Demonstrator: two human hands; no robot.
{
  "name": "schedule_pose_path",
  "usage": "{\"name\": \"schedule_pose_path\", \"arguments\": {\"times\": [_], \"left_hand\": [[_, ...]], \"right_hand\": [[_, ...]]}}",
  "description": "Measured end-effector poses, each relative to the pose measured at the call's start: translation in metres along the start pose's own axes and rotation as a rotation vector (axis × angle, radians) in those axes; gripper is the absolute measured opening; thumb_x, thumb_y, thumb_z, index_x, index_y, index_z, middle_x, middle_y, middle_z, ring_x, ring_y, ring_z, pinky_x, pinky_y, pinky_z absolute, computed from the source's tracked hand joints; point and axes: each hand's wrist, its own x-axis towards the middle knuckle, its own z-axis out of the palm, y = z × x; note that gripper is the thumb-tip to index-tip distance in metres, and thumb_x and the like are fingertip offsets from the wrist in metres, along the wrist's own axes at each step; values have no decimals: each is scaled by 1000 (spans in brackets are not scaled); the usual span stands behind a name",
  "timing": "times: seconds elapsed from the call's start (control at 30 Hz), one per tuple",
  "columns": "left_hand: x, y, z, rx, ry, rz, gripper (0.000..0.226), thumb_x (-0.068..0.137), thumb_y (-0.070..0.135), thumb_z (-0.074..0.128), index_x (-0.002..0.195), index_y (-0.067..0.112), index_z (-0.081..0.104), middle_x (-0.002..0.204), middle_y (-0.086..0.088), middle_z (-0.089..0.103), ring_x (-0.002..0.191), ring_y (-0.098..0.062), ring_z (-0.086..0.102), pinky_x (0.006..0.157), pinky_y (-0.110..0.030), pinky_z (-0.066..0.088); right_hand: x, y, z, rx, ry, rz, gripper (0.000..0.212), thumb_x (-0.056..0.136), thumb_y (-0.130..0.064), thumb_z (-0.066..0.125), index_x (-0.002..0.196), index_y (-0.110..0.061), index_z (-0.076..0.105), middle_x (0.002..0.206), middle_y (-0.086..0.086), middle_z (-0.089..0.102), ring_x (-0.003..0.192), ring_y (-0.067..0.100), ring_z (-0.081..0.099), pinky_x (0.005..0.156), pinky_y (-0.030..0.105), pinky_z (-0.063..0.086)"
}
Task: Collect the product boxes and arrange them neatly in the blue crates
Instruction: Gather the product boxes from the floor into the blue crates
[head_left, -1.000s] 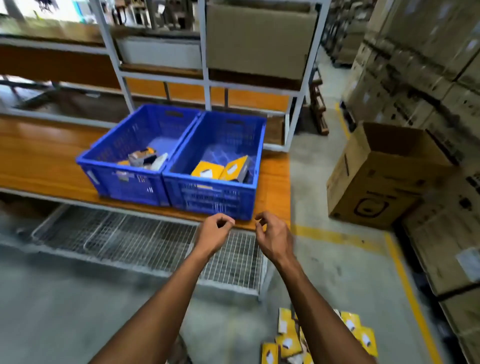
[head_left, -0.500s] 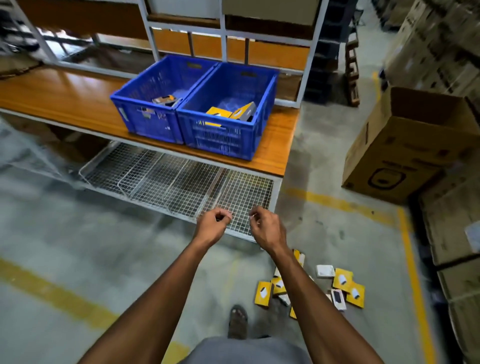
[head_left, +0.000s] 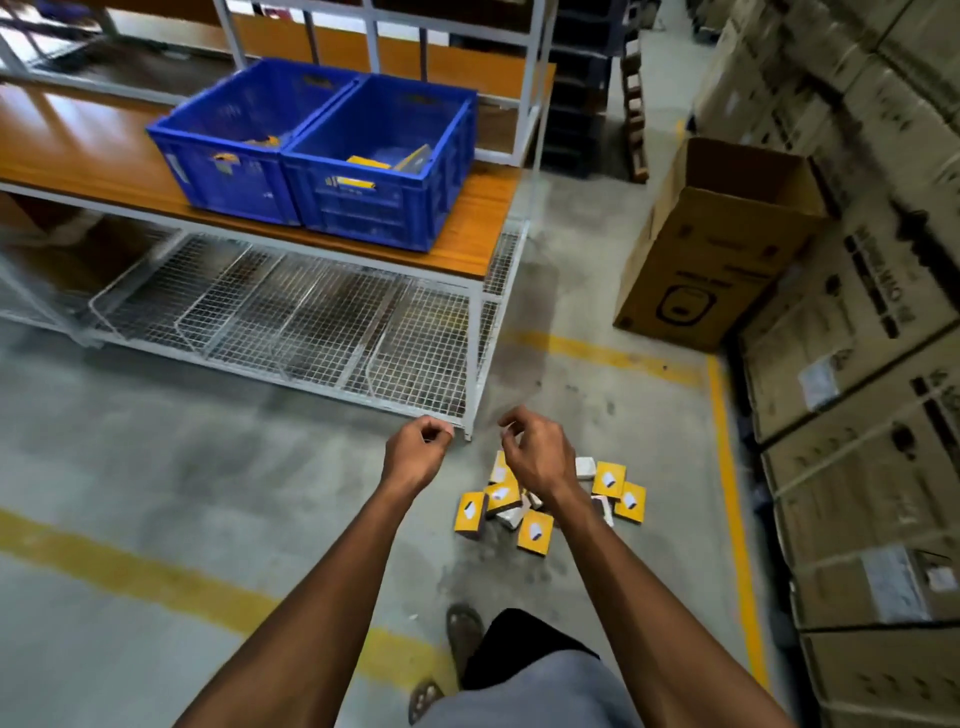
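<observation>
Print on the stacked cartons (head_left: 852, 332) and crate labels (head_left: 356, 183) is too blurred to read.

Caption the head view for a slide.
Both empty hands, left hand and right hand, hover above yellow product boxes scattered on the floor, blue crates on the bench.

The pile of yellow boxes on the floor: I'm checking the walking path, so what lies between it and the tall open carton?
In the head view, only bare concrete floor separates the pile of yellow boxes from the open carton, crossed by a yellow floor line.
</observation>
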Motion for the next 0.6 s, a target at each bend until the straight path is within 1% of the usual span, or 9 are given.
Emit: {"name": "schedule_pose_path", "arguments": {"times": [0.13, 0.23, 0.33, 0.43, 0.53, 0.6], "left_hand": [[-24, 29, 40, -13, -23, 42, 6, 95, 28, 72, 91, 28, 76, 92, 12, 77, 90, -11, 71, 83, -32, 56], [-38, 44, 74, 25, -53, 64, 5, 95, 28, 72, 92, 26, 75, 95, 11, 76, 93, -10, 70, 85, -30, 54], [-48, 51, 112, 42, -64, 39, 7, 95, 28, 72, 89, 27, 75, 94, 11, 76, 92, -11, 70, 86, -32, 56], [-58, 60, 165, 55, -28, -15, 7, 94, 30, 71, 89, 27, 76, 94, 11, 77, 93, -13, 70, 84, -32, 56], [-74, 75, 227, 43, 12, -80, 6, 95, 27, 72, 91, 27, 75, 95, 8, 76, 93, -15, 70, 80, -27, 49], [-81, 87, 274, 53, 41, -102, 4, 95, 26, 73, 92, 26, 76, 93, 7, 77, 89, -17, 71, 78, -26, 50]], "right_hand": [[-23, 34, -38, -4, -3, 46, 17, 93, -34, 54, 106, -35, 65, 96, -11, 73, 85, 15, 71, 68, 33, 56], [-29, 56, -61, -24, -5, 46, 17, 94, -33, 55, 107, -33, 67, 100, -11, 73, 87, 16, 70, 65, 29, 51], [-35, 90, -82, -34, -26, 43, 16, 95, -32, 56, 107, -31, 67, 100, -11, 73, 89, 16, 69, 64, 29, 46], [-38, 144, -110, -44, -47, 46, 15, 95, -31, 58, 108, -31, 67, 100, -11, 73, 95, 16, 67, 64, 30, 47], [-41, 205, -142, -53, -62, 55, 17, 95, -28, 57, 108, -31, 67, 100, -12, 73, 93, 14, 68, 64, 29, 46], [-37, 252, -163, -51, -82, 56, 18, 94, -29, 56, 108, -32, 66, 101, -11, 73, 96, 16, 68, 65, 30, 47]]}}
